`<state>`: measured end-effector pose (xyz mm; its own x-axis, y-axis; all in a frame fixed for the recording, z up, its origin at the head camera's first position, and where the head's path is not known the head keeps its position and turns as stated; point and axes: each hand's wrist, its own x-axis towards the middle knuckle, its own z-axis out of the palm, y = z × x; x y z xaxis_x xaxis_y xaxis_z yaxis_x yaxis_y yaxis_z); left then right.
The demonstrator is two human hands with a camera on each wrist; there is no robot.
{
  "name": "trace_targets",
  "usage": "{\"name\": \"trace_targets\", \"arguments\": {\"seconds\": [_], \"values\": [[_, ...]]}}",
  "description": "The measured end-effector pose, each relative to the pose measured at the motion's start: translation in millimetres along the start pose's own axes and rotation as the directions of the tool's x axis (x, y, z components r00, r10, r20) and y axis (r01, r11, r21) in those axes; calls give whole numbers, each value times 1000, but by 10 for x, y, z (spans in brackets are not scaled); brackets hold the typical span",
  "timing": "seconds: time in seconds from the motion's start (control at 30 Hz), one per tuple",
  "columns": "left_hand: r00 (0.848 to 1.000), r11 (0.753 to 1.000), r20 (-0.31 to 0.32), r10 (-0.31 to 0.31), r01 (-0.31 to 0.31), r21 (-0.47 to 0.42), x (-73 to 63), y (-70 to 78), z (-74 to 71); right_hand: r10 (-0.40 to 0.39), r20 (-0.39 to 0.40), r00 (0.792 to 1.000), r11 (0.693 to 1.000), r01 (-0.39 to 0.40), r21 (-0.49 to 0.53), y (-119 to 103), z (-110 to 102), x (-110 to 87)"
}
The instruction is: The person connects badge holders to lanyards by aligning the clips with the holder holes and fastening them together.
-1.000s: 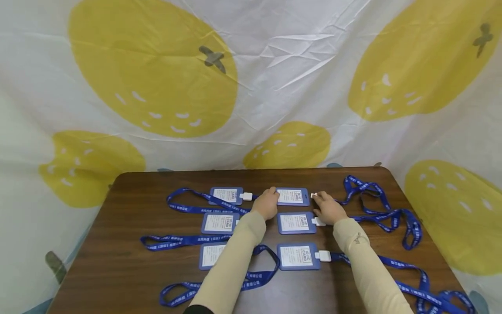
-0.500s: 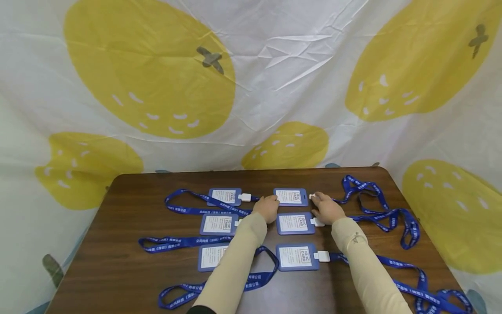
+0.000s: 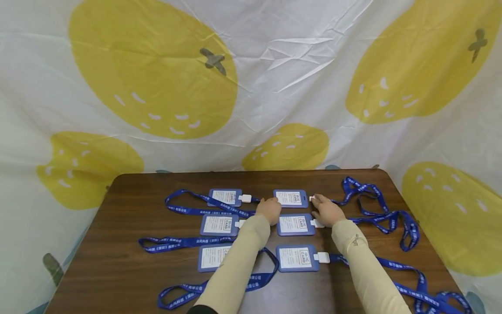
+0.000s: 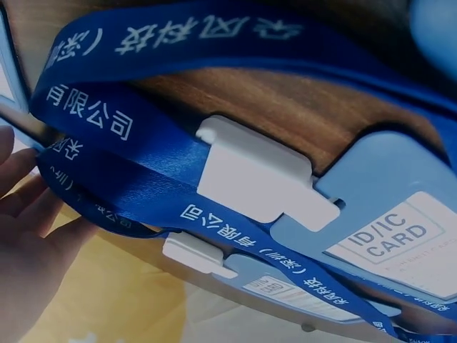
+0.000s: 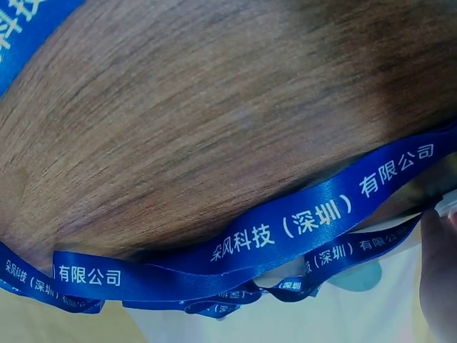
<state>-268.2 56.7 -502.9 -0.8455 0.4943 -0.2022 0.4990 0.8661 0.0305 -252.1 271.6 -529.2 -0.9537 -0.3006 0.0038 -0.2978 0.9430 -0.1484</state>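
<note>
Several blue ID card holders with white cards lie flat on the table in two columns. In the head view, my left hand [image 3: 269, 211] touches the left edge of the far right-column card holder [image 3: 290, 198]. My right hand [image 3: 328, 211] pinches a white lanyard clip [image 3: 311, 198] just right of that holder's slot, with a gap between them. The clip's blue lanyard [image 3: 354, 189] trails to the right. In the left wrist view, fingers [image 4: 36, 193] appear beside a looped blue lanyard [image 4: 136, 153]. Only a finger and a bit of the clip [image 5: 448, 206] show in the right wrist view.
Below it lie the middle right card holder [image 3: 296, 224] and the near right one [image 3: 297, 257], both with clips attached. More card holders [image 3: 219, 224] and lanyards [image 3: 180, 243] cover the left side of the brown table [image 3: 102, 261]. A lemon-print curtain [image 3: 274, 78] hangs behind.
My left hand has slid slightly toward me, from the far card holder's upper left corner down along its left edge. The right hand stays almost where it was at the clip.
</note>
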Motion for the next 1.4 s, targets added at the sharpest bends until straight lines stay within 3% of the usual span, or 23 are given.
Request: {"name": "trace_targets", "arguments": {"seconds": [0.23,0.63,0.77,0.8,0.93,1.0,1.03,1.07,1.23,1.4], "values": [[999,999,43,-22,23,-35,21,24,6,-28,-19,999,1000,28,-8,-8,-3,-17],[998,999,55,-29,31,-33,37,33,16,-7,33,999,1000,7,3,-50,-43,12],[997,999,63,-36,38,-32,131,20,111,7,40,999,1000,-7,15,-65,-46,19],[999,999,31,-25,26,-35,211,-10,234,11,43,999,1000,-12,18,-71,-51,19],[999,999,43,-25,26,-32,274,-20,297,12,63,998,1000,-13,18,-102,-69,27],[999,999,44,-18,20,-38,252,-17,275,5,65,998,1000,-6,12,-115,-77,28],[997,999,72,-26,29,-34,180,10,166,3,64,998,1000,-4,13,-121,-81,28],[998,999,66,-22,24,-33,153,15,146,2,61,998,1000,-3,12,-127,-85,28],[1000,1000,21,-2,2,-6,60,26,88,0,36,999,1000,-1,25,-145,-85,30],[999,1000,33,7,-7,26,37,26,67,16,43,999,998,-19,68,-137,-31,38]]}}
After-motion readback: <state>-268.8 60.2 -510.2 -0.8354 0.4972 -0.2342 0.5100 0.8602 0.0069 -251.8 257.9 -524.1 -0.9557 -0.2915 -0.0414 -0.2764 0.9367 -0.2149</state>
